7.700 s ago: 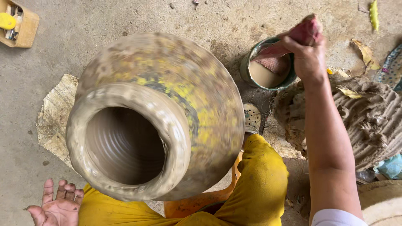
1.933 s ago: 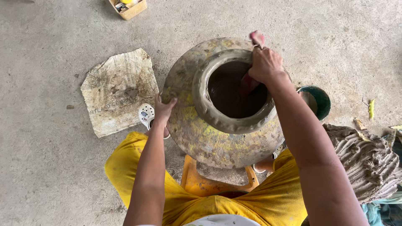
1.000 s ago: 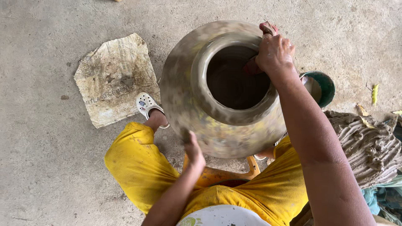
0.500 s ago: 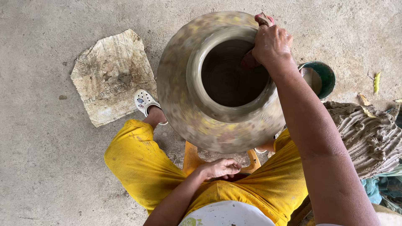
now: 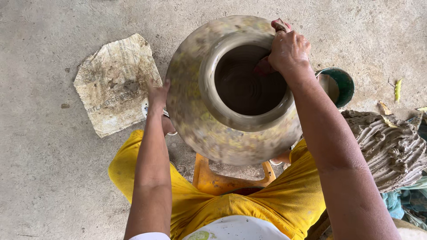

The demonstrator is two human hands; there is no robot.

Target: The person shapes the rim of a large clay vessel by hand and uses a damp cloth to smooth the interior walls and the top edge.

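Note:
A large wet clay pot (image 5: 195,111) with a wide mouth stands in front of me on an orange stool (image 5: 209,180); its surface is motion-blurred. My right hand (image 5: 288,51) is closed over the far right rim, pinching a pink-red cloth (image 5: 280,24) that folds over the lip into the pot. My left hand (image 5: 156,94) lies flat with fingers apart against the pot's left outer wall. My yellow trousers (image 5: 249,209) show below.
A worn piece of sacking (image 5: 115,84) lies on the concrete floor at the left. A green bowl of slip (image 5: 338,85) stands right of the pot. A ridged lump of grey clay (image 5: 391,146) sits at the right edge. A white sandal (image 5: 146,108) peeks out beside the pot.
My left hand has gone from my lap up to the pot's left wall. The right hand has stayed on the rim with the cloth, and the pot looks turned.

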